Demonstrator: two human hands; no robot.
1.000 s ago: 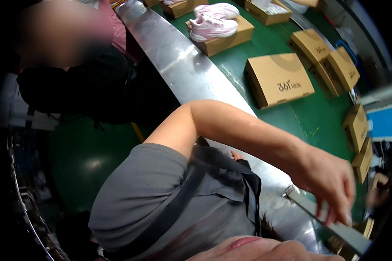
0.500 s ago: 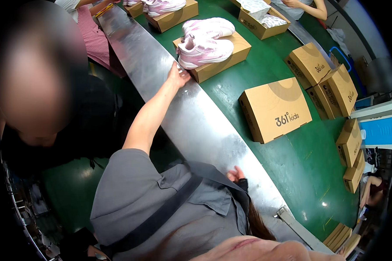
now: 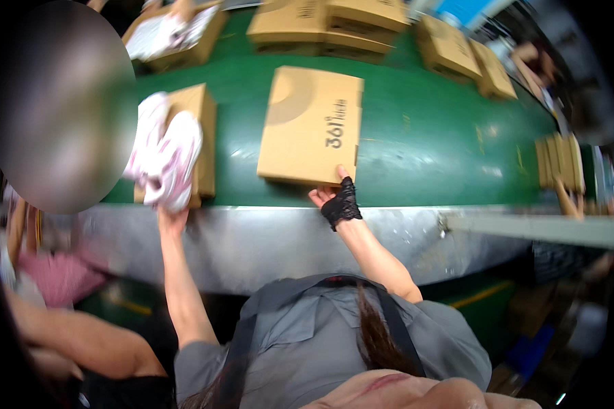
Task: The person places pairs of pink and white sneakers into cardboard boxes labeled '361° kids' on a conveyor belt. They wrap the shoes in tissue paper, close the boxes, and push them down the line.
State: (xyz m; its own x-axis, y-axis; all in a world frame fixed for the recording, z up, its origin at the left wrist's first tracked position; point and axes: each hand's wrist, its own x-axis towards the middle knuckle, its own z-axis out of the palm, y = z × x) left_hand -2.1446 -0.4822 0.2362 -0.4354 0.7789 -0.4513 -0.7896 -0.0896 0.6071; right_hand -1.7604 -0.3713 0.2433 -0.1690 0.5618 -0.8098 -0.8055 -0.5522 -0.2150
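Observation:
A closed brown cardboard shoe box (image 3: 307,129) lies on the green work surface in front of me. At its near edge is my right hand (image 3: 338,203), in a black lace fingerless glove. The thumb rests on the lid and the fingers curl against the near side, closed on the edge. To the left, a pair of white and pink sneakers (image 3: 176,157) sits on another brown shoe box (image 3: 201,136). My bare left hand (image 3: 173,221) reaches the near end of that box, just below the shoes. Its fingers are hidden and blurred there.
A metal ledge (image 3: 252,238) runs along the near side of the green surface (image 3: 416,150). Closed boxes (image 3: 286,24) stand at the far side. An open box (image 3: 215,31) with a person's hand over it is at far left. A metal bar (image 3: 525,228) juts in at right.
The view has swung to the right, so boxes and shoes appear further left. My right hand has come up from near my body to the closed box; my left hand stays by the shoes' box.

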